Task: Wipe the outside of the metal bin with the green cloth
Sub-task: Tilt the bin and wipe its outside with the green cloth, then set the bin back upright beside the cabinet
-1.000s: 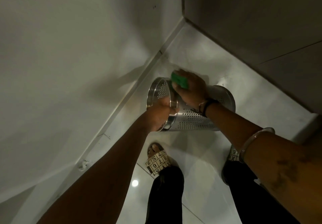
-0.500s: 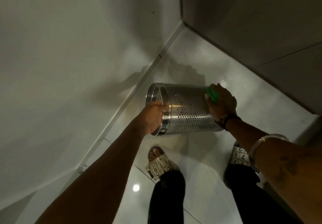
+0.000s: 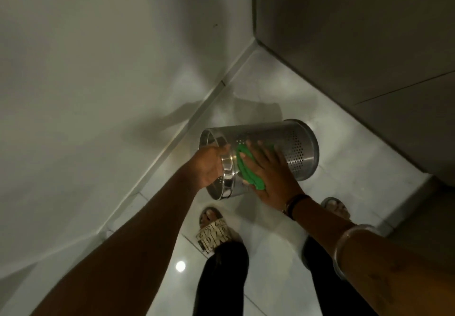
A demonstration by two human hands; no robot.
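A perforated metal bin (image 3: 293,148) is held sideways in the air above the floor, its open mouth to the left and its base to the right. My left hand (image 3: 209,165) grips the rim at the mouth. My right hand (image 3: 270,170) lies flat on the bin's side near the rim, pressing a green cloth (image 3: 247,170) against the metal. Most of the cloth is under my palm and fingers; its left edge shows.
I stand in a corner: a pale wall (image 3: 98,69) on the left, a darker wall (image 3: 357,32) on the right, glossy tiled floor (image 3: 357,163) below. My two sandalled feet (image 3: 214,232) are right under the bin.
My right hand slid the green cloth from the bin's base end back to the rim end. The bin tilted a little, base now higher. My left hand stayed on the rim.
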